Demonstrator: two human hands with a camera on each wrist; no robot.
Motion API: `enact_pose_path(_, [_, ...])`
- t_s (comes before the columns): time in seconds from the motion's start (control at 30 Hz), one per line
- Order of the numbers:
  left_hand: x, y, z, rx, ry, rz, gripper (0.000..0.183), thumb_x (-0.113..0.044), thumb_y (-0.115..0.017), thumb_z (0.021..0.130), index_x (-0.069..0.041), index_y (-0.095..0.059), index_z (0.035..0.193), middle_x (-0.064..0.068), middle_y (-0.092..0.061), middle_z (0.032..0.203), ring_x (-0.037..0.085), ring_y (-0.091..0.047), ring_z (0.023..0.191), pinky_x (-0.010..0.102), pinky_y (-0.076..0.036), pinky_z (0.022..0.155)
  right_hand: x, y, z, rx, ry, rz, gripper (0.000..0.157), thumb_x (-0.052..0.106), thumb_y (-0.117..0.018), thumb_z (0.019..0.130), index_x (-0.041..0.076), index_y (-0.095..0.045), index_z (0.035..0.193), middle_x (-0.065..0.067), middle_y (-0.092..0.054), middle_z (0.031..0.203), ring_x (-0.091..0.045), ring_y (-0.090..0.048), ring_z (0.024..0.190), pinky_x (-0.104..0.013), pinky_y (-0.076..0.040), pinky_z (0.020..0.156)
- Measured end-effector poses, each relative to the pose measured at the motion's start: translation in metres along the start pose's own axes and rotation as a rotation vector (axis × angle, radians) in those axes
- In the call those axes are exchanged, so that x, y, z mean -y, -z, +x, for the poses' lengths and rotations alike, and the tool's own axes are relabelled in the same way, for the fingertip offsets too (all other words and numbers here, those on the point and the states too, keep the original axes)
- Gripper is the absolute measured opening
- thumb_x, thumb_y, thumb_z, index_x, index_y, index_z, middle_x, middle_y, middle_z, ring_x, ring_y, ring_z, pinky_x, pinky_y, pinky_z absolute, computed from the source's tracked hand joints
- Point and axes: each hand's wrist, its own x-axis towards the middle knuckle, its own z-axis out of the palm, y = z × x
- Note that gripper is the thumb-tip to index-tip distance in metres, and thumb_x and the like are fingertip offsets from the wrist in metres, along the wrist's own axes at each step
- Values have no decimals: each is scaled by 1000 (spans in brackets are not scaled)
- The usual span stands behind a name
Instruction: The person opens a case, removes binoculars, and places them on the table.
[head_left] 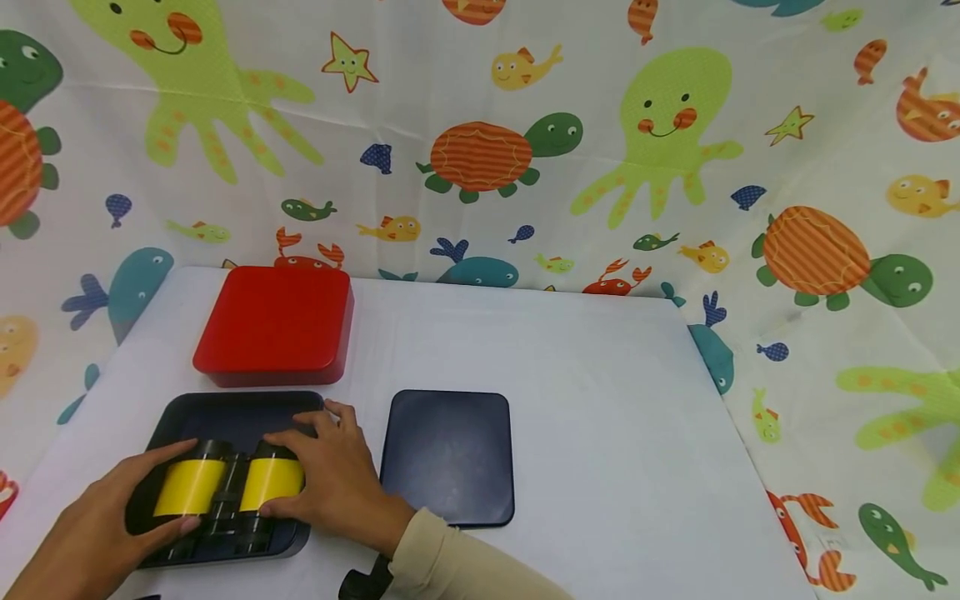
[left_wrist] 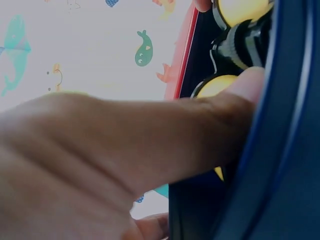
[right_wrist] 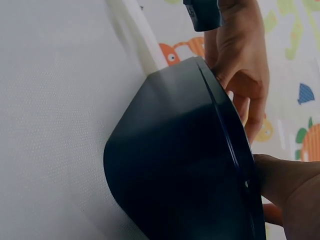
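Observation:
A pair of black binoculars [head_left: 225, 500] with yellow bands lies inside a dark blue tray [head_left: 240, 408] at the front left of the table. My left hand [head_left: 101, 517] holds the left barrel, its fingertips at the far end and its thumb near the bottom of the yellow band. On the right barrel, my right hand [head_left: 337, 475] has its thumb by the near end and fingers at the far end. The left wrist view shows the left thumb [left_wrist: 245, 87] across the yellow band, behind the tray's rim [left_wrist: 290, 115]. In the right wrist view the tray's outer wall [right_wrist: 170, 150] hides the binoculars.
A red box [head_left: 277, 325] stands right behind the tray. To its right, a flat dark blue lid [head_left: 447, 458] lies on the white table [head_left: 615, 433]. A black wrist device [head_left: 367, 579] shows below the right sleeve. A curtain printed with sea animals [head_left: 480, 158] hangs behind.

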Motion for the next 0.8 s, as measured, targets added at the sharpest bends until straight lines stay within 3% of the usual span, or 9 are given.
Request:
enact_pose_path(0.33, [-22, 0, 5, -56, 84, -48, 107, -28, -95, 79, -1, -34, 162, 46, -32, 148, 67, -33, 122, 88, -31, 100, -7, 1, 6, -128, 41, -54, 57, 50, -80, 93, 37, -64, 145, 11, -62, 146, -17, -43, 146, -36, -40, 122])
enact_pose_path(0.47, [-24, -1, 7, -92, 77, -45, 108, -31, -95, 78, -3, -34, 162, 46, -33, 148, 67, -34, 122, 88, -31, 100, -9, 2, 9, -123, 59, -87, 62, 58, -78, 91, 37, -61, 148, 12, -63, 145, -16, -43, 147, -38, -38, 124])
enact_pose_path(0.6, [-19, 0, 8, -58, 67, -39, 111, -35, -96, 77, -4, -32, 163, 46, -32, 148, 67, -34, 121, 88, -32, 98, -10, 2, 11, -91, 75, -107, 72, 66, -78, 87, 38, -59, 150, 13, -62, 145, -16, -43, 149, -40, -36, 126])
enact_pose_path(0.8, [-7, 2, 9, 1, 52, -24, 113, -38, -95, 77, -4, -31, 164, 46, -31, 148, 68, -33, 122, 88, -31, 97, -9, 5, 13, -44, 67, -114, 72, 64, -79, 87, 37, -59, 150, 15, -63, 138, -18, -40, 150, -44, -32, 128])
